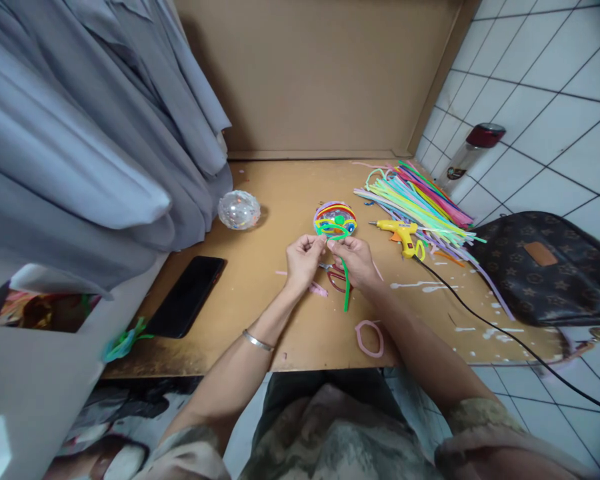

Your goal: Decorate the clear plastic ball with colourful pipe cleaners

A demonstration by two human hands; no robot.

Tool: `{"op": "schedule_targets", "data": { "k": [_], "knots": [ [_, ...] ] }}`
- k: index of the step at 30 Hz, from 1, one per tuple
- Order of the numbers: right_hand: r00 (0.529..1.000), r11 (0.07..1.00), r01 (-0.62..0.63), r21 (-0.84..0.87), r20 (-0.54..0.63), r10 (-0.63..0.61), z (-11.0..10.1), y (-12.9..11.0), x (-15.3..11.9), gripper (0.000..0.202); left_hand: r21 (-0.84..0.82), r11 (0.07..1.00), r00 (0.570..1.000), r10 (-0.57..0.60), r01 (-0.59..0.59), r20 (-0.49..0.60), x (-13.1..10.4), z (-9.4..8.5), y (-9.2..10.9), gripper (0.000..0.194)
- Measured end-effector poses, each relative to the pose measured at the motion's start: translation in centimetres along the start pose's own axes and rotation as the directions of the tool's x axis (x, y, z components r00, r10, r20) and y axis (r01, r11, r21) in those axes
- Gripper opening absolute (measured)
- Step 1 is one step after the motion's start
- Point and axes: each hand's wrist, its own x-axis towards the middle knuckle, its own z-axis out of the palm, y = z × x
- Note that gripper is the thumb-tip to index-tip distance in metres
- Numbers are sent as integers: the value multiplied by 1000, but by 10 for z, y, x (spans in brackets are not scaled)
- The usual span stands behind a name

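A green pipe cleaner (347,283) is pinched between the fingers of my left hand (305,260) and my right hand (354,259). Its upper part bends into a loop, and a straight tail hangs down past my right hand. Just beyond my fingertips sits a clear ball (336,215) banded with red, yellow and purple strips, with green and blue spots on its front. The green loop overlaps the ball in view; whether they touch I cannot tell. Scissors with red handles (336,279) lie on the table, partly hidden under my hands.
A second clear ball (239,210) stands at left, behind a black phone (187,297). At right lie a yellow glue gun (403,235) with its cord, a heap of coloured pipe cleaners (420,200), a brown bag (545,267) and a bottle (473,157). A pink ring (369,323) lies near the front edge.
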Motion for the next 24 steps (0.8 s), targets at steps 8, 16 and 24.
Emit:
{"op": "schedule_targets", "data": {
  "k": [8, 16, 24],
  "knots": [
    [999, 998, -42, 51, -27, 44, 1, -4, 0, 37, -49, 998, 997, -44, 47, 59, 0, -3, 0, 44],
    [984, 970, -163, 180, 103, 146, -8, -16, 2, 36, -245, 946, 954, -147, 212, 260, 1, -1, 5, 45],
    [967, 959, -220, 178, 171, 190, -7, -16, 1, 34, -295, 919, 946, -184, 262, 266, 2, -2, 6, 45]
  ]
}}
